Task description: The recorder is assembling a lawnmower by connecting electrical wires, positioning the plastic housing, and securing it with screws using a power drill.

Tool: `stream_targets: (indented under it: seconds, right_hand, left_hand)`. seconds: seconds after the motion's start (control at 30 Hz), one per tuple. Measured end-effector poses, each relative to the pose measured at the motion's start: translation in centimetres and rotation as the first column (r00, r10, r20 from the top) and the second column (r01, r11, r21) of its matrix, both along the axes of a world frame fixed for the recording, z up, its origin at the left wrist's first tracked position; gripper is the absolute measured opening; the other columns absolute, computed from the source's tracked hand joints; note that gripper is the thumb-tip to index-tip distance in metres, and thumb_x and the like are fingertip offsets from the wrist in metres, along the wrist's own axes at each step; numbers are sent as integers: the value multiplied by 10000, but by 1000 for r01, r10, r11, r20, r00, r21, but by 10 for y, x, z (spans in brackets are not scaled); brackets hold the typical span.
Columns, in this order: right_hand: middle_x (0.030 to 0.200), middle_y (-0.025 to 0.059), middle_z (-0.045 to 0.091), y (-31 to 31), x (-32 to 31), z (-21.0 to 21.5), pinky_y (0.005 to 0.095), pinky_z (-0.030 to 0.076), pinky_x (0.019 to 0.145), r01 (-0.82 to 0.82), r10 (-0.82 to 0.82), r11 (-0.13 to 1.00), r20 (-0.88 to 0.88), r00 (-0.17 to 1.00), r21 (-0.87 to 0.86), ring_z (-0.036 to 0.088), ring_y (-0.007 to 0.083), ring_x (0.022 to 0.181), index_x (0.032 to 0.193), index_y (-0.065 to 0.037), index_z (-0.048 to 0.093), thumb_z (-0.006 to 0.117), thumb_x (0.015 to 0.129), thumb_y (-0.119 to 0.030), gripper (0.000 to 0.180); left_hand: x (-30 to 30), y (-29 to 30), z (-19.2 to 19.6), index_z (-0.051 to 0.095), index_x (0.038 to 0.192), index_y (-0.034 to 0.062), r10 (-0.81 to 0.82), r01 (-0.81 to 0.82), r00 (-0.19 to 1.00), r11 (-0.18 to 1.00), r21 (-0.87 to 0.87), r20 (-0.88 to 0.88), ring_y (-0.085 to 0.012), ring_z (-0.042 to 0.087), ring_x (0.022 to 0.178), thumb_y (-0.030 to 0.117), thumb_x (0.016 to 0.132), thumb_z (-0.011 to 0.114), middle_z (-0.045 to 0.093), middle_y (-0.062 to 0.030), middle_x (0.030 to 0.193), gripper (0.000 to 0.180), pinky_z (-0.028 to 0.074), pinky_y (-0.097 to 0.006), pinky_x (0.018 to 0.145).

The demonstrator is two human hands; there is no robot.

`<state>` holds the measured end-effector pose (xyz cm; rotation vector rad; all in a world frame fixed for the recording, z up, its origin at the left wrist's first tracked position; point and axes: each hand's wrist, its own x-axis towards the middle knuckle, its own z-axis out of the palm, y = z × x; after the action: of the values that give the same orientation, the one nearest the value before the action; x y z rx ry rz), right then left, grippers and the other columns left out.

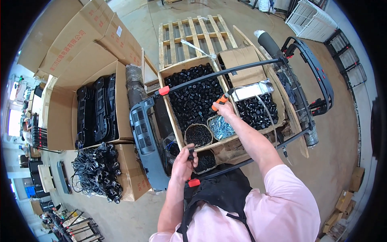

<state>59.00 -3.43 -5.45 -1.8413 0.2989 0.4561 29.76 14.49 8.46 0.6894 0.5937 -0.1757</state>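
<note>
Black plastic made up most of what lay under the hands: a large frame (242, 70) of thin rails with grey end panels rested across an open cardboard box (177, 117) of small black caps. The left hand (183, 163) was closed around the near rail, fingers pinching one small black cap (190, 152) against it, just above an orange clip (194, 182). The right hand (226, 109) reached farther out, fist closed on the orange-handled tool (221, 100), whose tip met the far rail.

By my judgement the step in hand was fitting a fastener or cap to the frame, one hand steadying, the other driving. A next move would call for holding the rail still and keeping the tool square to its point.

Counted: one frame, one tool, two orange clips showing (the second (163, 90) at the far-left corner). Between the hands sat three round tubs: one of silvery screws (221, 128) just below the right hand, two of black bits (198, 135). The loose caps were too many to count. Far left of the left hand, an open carton (64, 117) held black panels above a heap of black cables (96, 171) on the floor.
</note>
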Motion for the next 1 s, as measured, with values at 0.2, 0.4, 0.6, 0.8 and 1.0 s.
stream_targets:
  seconds: [0.2, 0.4, 0.6, 0.8, 1.0]
  right_hand:
    - [969, 141, 772, -15, -35, 53, 406, 614, 754, -666, 788, 429, -107, 606, -611, 763, 293, 869, 1123, 11, 722, 673, 873, -129, 291]
    - [1100, 147, 796, -34, -55, -2, 423, 612, 891, -554, 901, -180, -363, 239, -813, 772, 283, 1059, 1058, -100, 810, 616, 913, -135, 244]
    - [1035, 134, 789, -51, -57, -26, 477, 630, 825, -483, 961, -146, -239, 137, -864, 769, 312, 982, 985, -83, 794, 592, 937, -162, 223]
    - [1183, 124, 787, -48, -67, -8, 442, 606, 922, -575, 898, -247, -408, 168, -780, 757, 300, 1115, 1075, -120, 827, 587, 962, -204, 278]
    - [1101, 174, 789, -36, -49, 23, 458, 608, 880, -579, 926, -165, -327, 188, -799, 768, 327, 1062, 1097, -63, 797, 629, 898, -154, 276]
  left_hand:
    - [-54, 11, -2, 581, 1382, 88, 115, -114, 993, 992, 49, -1, -150, 625, 799, 238, 1122, 550, 664, -54, 989, 302, 483, -283, 663]
    - [-35, 7, 1, 579, 1369, 48, 109, -106, 993, 991, 81, -34, -149, 654, 832, 211, 1130, 514, 703, -86, 1075, 296, 511, -280, 684]
    - [-28, -8, 5, 547, 1405, 33, -10, 11, 1000, 969, 248, -6, -125, 638, 797, 211, 1133, 489, 680, -61, 1038, 330, 514, -256, 633]
    - [-33, -25, -34, 567, 1426, 69, -69, 71, 997, 994, 88, -29, -117, 632, 850, 218, 1143, 493, 690, -45, 1083, 328, 525, -254, 701]
    - [-29, -33, -34, 565, 1413, 86, 27, -29, 999, 997, 69, 32, -120, 639, 901, 225, 1137, 519, 698, -45, 1147, 313, 523, -257, 742]
